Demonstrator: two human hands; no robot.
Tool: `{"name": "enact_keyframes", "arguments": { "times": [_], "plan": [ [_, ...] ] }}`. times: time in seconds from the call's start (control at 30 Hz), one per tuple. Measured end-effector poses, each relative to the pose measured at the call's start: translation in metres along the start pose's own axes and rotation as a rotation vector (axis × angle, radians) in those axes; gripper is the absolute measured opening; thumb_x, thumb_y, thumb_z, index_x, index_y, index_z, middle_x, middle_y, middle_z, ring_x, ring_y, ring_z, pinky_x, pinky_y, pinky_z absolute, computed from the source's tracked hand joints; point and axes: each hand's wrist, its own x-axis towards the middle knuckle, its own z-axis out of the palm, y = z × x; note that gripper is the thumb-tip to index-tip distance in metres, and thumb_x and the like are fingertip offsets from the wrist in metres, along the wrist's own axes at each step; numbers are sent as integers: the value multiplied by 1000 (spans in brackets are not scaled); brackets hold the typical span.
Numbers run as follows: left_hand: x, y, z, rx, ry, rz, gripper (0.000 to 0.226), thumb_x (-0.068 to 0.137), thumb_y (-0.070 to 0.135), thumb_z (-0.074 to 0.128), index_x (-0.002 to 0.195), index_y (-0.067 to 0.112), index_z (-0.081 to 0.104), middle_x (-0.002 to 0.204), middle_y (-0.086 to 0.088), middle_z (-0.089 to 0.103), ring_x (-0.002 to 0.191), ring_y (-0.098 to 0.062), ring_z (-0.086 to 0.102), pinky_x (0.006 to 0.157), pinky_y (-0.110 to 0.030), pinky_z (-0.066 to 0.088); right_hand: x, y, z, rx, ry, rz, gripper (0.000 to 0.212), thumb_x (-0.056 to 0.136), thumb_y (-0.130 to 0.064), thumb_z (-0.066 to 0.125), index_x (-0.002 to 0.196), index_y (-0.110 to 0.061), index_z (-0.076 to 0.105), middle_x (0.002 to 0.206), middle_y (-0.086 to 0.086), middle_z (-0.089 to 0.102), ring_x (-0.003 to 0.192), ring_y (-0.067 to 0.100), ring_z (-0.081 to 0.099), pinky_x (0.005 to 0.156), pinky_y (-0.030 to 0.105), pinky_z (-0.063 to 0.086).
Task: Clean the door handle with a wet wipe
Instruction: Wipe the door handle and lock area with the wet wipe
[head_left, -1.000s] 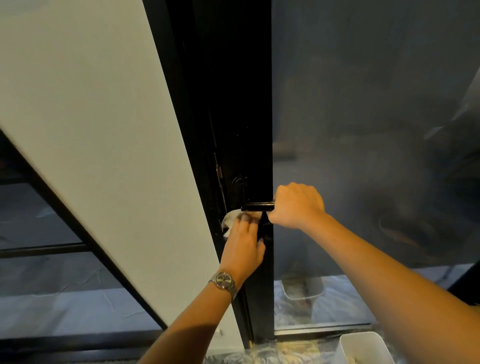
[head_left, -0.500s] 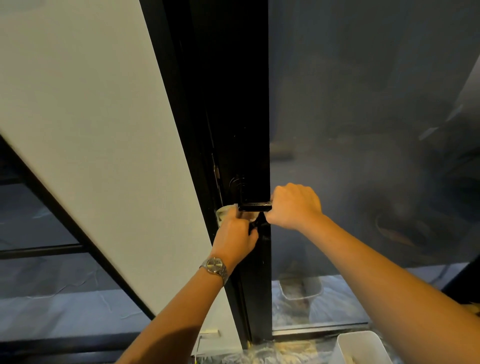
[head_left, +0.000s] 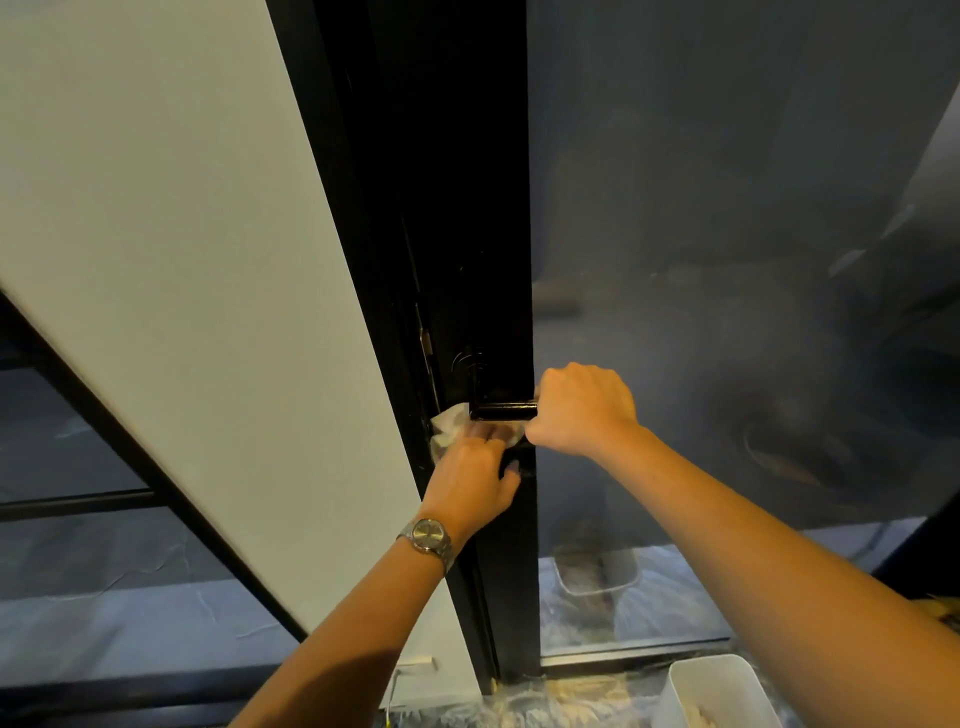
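Low on the black door frame, a black lever handle is seen sticking out level towards the right, just beside the edge of the dark glass pane. Its free end is enclosed by the right hand, which is curled into a closed fist around it, knuckles up. Directly beneath the bar, a crumpled white wet wipe is pressed against the frame and the underside of the handle by the left hand; the fingers are laid flat over the cloth rather than curled, so the wipe is pinned under them, not pinched, and part of it is left showing to the left of the fingers. A metal wristwatch is worn on the left wrist. To the left of the frame a pale wall panel is seen slanting. At the bottom right, a white plastic bin is set on the floor, and a second tub is visible through the glass, blurred.
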Motion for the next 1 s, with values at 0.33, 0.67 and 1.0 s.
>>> {"name": "enact_keyframes", "arguments": {
  "times": [0.33,0.67,1.0],
  "plan": [
    [-6,-22,-12,37,20,193,27,90,14,50,113,7,60,119,-12,56,95,-21,58,81,-16,46,1,2,2,-14,26,-23,34,77,-27,55,53,-16,35,50,-1,38,43,17,32,44,26,27],
    [8,10,-10,182,116,121,34,72,25,75,104,17,68,105,0,68,100,-22,63,81,-39,53,1,-1,1,-17,20,-2,32,73,-23,57,51,-16,35,49,0,38,43,18,32,43,24,24],
    [24,0,-15,410,-74,309,15,80,13,62,94,9,65,92,-9,68,81,-29,64,69,-33,51,4,2,6,-14,26,-5,28,71,-22,57,52,-16,37,50,0,38,42,18,30,43,24,24]
  ]
}}
